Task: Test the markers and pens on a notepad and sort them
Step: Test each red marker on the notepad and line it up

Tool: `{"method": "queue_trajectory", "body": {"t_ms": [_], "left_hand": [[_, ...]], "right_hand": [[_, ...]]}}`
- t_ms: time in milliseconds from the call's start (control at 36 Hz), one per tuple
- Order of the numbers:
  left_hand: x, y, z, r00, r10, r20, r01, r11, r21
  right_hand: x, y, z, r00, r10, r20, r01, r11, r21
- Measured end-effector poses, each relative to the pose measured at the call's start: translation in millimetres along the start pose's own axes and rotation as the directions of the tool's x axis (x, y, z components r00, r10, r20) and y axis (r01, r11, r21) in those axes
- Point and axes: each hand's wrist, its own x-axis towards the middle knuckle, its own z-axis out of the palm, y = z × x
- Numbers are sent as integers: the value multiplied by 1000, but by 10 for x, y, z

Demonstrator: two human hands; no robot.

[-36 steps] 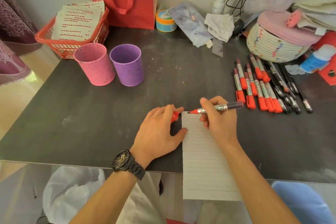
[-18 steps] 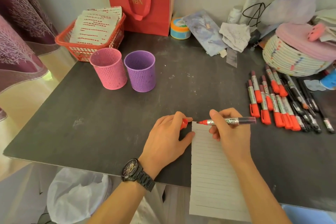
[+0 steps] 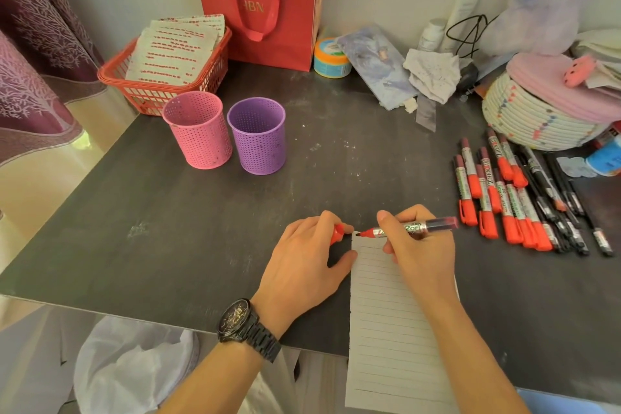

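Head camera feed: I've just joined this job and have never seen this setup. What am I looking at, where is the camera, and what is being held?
There is no machine here: these are a person's two bare hands. The single picture comes from a wide-angle camera worn on the person's head, looking forward and down.

The right hand holds an uncapped red marker, its tip at the top left corner of the lined notepad. No ink mark shows on the paper. The left hand pinches the red cap, with its thumb at the notepad's left edge.

On the dark table, a pink cup and a purple cup stand side by side at the far left, with nothing sticking out of them. To the right lie capped red markers, with black pens beside them.
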Motion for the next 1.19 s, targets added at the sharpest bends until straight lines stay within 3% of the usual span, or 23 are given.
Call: {"method": "queue_trajectory", "body": {"t_ms": [111,222,306,528,1194], "left_hand": [[-2,-10,12,1000,-24,3,24,1000,-17],[-12,-13,29,999,-44,-4,43,999,-30],[0,-20,30,998,-58,10,58,997,-45],[22,-40,37,997,-78,23,79,995,-56],[32,-10,-4,994,-97,44,100,993,-71]], "right_hand": [[113,-51,-16,985,143,95,-144,990,3],[207,-121,-69,968,205,148,-227,962,152],[202,-134,-55,976,157,152,-182,969,170],[123,-47,41,999,39,-7,-39,999,0],[114,-19,75,999,-33,34,36,994,-99]]}}
